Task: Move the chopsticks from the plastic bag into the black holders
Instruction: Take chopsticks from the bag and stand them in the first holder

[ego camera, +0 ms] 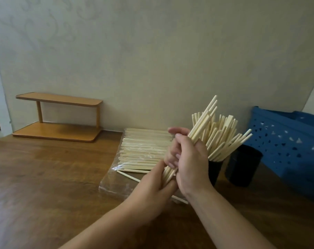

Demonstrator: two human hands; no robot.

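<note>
Just in front of the full black holder [214,169], both hands are wrapped around one bundle of chopsticks [202,125]: the right hand [189,159] has its grip curled tight round the middle of the bundle, and the left hand [157,184] pinches the lower ends, as if squaring them up. The bundle tilts up and away, its tips rising toward the sticks already standing in that holder, which looks crammed and fans outward. Just to the right of the full holder stands a second black holder [243,165], which shows no sticks from this angle. To the left of the full holder, the plastic bag [114,182] lies flat on the wooden tabletop [44,177] with a deep layer of chopsticks still in it and a stray stick or two poking out at its near edge. So the step in hand appears to be gathering and aligning a handful before dropping it in, with the task perhaps half done. The next move likely calls for carrying the bundle past the full holder and lowering it, ends first, into the second one, without snagging the splayed sticks. A blue perforated basket [285,139] sits beyond that second holder, and a small wooden shelf [59,117] stands well to the left of the bag.
</note>
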